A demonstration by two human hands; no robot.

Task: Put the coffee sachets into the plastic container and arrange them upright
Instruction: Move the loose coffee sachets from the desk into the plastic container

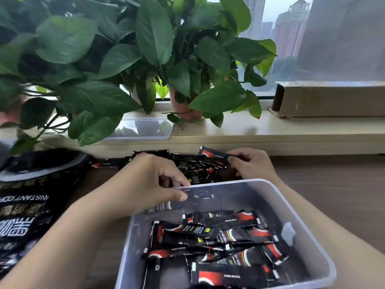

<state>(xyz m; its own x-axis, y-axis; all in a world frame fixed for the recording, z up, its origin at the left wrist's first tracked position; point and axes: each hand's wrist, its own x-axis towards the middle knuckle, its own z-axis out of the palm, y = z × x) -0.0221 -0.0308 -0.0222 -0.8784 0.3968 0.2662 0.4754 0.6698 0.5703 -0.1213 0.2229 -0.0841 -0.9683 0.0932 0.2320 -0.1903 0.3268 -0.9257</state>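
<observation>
A clear plastic container (308,230) sits on the wooden table in front of me. Several black-and-red coffee sachets (225,238) lie flat and jumbled inside it. More loose sachets (193,165) are piled on the table just beyond its far rim. My left hand (154,180) hovers over the far left corner of the container, thumb and fingers curled round a dark sachet (198,197). My right hand (252,163) is behind the far rim and pinches one sachet (212,154) by its end, lifted above the pile.
A large black instant-coffee bag (27,207) lies on the table at the left. On the window ledge behind stand potted plants (185,105), the container's clear lid (143,129) and a cardboard box (329,99). Leaves overhang the ledge's left part.
</observation>
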